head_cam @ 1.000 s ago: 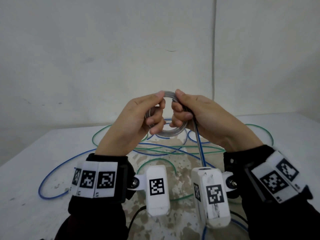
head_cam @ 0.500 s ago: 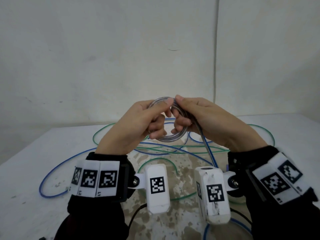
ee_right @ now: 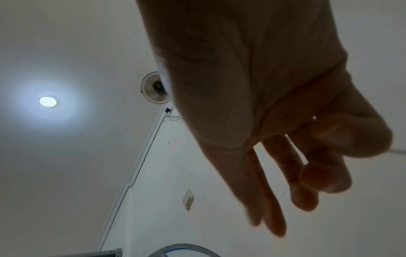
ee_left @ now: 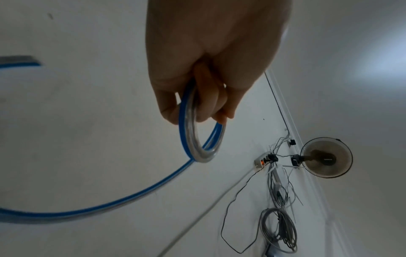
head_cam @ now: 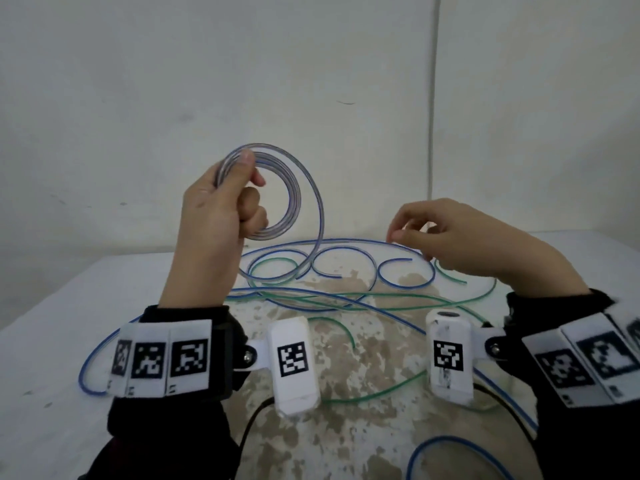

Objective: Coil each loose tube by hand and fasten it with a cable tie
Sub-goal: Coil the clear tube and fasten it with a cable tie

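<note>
A person's left hand (head_cam: pixel 216 206) grips a coil of clear, blue-striped plastic tube (head_cam: pixel 280 199) raised above a stained white table (head_cam: pixel 52 341), thumb and curled fingers closed round its stacked loops. The coil's loose tail (head_cam: pixel 320 216) curves down to more blue and green tubes (head_cam: pixel 346 299) sprawled across the tabletop. At right, the right hand (head_cam: pixel 450 240) hovers over them, fingers loosely curled and holding nothing.

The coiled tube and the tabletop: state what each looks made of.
Coiled tube, gripped by the left hand: looks like clear, glossy, flexible plastic with a blue stripe along it; the wall shows through it and it bends into tight loops without kinking. Tabletop: a matte white painted or coated surface, worn away in brown patches near the middle; what lies under the coat cannot be told.
</note>
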`<state>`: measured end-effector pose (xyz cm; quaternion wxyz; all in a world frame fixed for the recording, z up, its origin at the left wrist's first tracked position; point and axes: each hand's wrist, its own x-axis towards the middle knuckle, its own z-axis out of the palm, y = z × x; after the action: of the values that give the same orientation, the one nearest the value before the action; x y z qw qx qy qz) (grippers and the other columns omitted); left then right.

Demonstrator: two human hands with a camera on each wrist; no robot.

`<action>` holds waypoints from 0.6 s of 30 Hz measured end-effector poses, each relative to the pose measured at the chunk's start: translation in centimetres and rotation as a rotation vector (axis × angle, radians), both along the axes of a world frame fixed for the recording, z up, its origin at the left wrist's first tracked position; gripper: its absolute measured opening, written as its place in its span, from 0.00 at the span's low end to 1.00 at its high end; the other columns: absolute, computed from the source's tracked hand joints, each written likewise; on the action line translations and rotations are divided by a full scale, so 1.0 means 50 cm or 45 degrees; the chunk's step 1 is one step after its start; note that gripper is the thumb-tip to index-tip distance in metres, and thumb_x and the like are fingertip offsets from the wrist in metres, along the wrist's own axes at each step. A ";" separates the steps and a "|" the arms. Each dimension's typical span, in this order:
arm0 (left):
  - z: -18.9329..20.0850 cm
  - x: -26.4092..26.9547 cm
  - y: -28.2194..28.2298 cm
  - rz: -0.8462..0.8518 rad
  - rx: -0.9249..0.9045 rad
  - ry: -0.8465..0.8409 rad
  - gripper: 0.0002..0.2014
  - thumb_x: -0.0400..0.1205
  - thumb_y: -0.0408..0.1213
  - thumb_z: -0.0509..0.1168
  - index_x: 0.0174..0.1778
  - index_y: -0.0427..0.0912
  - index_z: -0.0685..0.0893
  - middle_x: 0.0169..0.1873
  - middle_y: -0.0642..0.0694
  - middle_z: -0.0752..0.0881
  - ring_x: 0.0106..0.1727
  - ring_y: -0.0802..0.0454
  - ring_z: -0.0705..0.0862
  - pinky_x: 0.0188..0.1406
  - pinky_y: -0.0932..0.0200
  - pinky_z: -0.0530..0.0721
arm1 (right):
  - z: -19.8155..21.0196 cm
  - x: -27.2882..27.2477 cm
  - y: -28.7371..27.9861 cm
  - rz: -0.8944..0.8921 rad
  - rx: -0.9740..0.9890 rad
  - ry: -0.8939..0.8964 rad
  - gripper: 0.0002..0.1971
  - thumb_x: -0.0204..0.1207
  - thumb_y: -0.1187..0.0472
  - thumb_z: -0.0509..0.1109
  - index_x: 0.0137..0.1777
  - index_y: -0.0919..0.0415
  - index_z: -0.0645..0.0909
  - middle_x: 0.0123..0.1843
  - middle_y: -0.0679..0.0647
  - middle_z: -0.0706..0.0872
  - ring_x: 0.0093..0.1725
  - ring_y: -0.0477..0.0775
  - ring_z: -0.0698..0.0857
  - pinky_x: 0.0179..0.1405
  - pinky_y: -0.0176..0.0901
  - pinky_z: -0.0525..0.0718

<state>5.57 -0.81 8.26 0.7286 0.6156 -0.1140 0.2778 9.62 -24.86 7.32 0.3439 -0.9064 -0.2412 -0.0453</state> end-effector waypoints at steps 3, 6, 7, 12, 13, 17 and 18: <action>0.002 -0.006 -0.004 -0.085 0.080 0.014 0.15 0.86 0.38 0.57 0.33 0.40 0.71 0.16 0.59 0.58 0.18 0.61 0.54 0.26 0.58 0.51 | -0.003 -0.009 0.017 0.086 0.228 0.116 0.15 0.74 0.46 0.71 0.59 0.44 0.78 0.36 0.46 0.82 0.32 0.47 0.81 0.30 0.40 0.79; 0.003 -0.013 -0.029 -0.232 0.205 0.010 0.13 0.83 0.39 0.59 0.33 0.39 0.72 0.17 0.57 0.58 0.19 0.60 0.52 0.21 0.62 0.52 | -0.016 -0.010 0.056 0.160 0.284 0.115 0.22 0.73 0.46 0.73 0.66 0.44 0.73 0.34 0.49 0.82 0.31 0.47 0.81 0.31 0.40 0.82; 0.002 -0.015 -0.038 -0.271 0.238 0.004 0.13 0.81 0.41 0.60 0.33 0.39 0.73 0.18 0.56 0.58 0.19 0.60 0.52 0.20 0.63 0.52 | -0.020 -0.010 0.066 0.163 0.298 0.110 0.20 0.74 0.48 0.72 0.65 0.46 0.75 0.33 0.50 0.82 0.30 0.47 0.81 0.30 0.41 0.82; 0.000 -0.015 -0.054 -0.276 0.329 0.000 0.14 0.83 0.37 0.60 0.32 0.37 0.73 0.17 0.56 0.59 0.18 0.60 0.54 0.18 0.66 0.55 | -0.026 0.009 0.054 0.009 0.224 -0.027 0.13 0.81 0.52 0.65 0.40 0.58 0.84 0.22 0.47 0.73 0.22 0.47 0.72 0.26 0.40 0.77; -0.003 -0.014 -0.053 -0.246 0.352 0.008 0.14 0.84 0.35 0.59 0.32 0.36 0.73 0.17 0.56 0.59 0.18 0.59 0.54 0.17 0.67 0.56 | -0.023 0.008 0.043 -0.023 0.110 -0.085 0.14 0.80 0.49 0.65 0.39 0.55 0.85 0.22 0.46 0.71 0.21 0.44 0.70 0.26 0.35 0.73; -0.010 -0.012 -0.046 -0.215 0.511 0.086 0.14 0.84 0.36 0.61 0.33 0.36 0.75 0.18 0.53 0.59 0.19 0.57 0.55 0.17 0.67 0.58 | 0.000 -0.008 0.025 0.088 0.138 -0.069 0.16 0.71 0.38 0.68 0.48 0.49 0.85 0.40 0.46 0.87 0.41 0.40 0.84 0.46 0.32 0.79; -0.011 -0.014 -0.048 -0.241 0.567 0.110 0.13 0.83 0.37 0.62 0.33 0.36 0.76 0.19 0.52 0.59 0.20 0.56 0.55 0.18 0.67 0.57 | 0.004 -0.013 0.028 0.170 0.308 -0.039 0.19 0.69 0.39 0.67 0.52 0.50 0.84 0.46 0.48 0.89 0.48 0.43 0.87 0.53 0.36 0.81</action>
<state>4.88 -3.21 7.70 0.6019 0.7589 -0.1983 0.1498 8.95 -23.47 7.53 0.4491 -0.8394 -0.2992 -0.0650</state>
